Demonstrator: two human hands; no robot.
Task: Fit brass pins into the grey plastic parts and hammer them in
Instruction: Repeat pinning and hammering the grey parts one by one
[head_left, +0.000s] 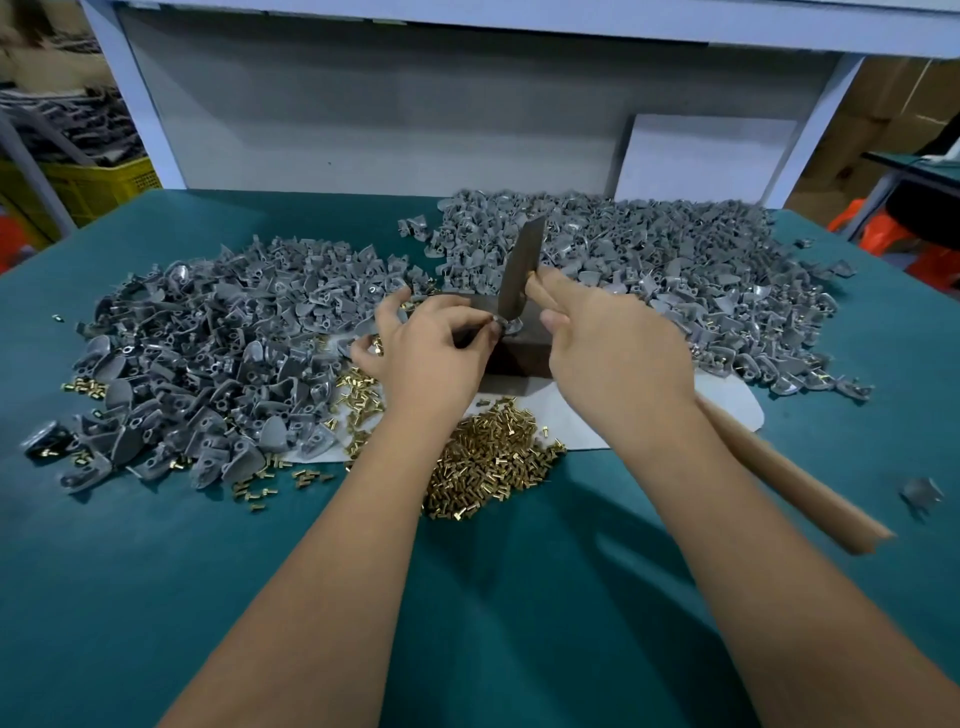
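Note:
My left hand (434, 343) pinches a small grey plastic part (506, 326) on top of a dark metal block (522, 348) at the table's middle. My right hand (608, 338) grips a hammer just below its dark steel head (521, 273), whose lower end rests on that part. The wooden handle (795, 488) runs back to the right under my forearm. A heap of brass pins (488, 457) lies in front of the block, between my wrists. Whether a pin sits in the held part is hidden.
Two big heaps of grey plastic parts lie on the green table (156, 597), one on the left (208, 353), one at the back right (675, 270). A white sheet (737, 410) lies under the block. One loose grey part (922, 491) sits at the right edge.

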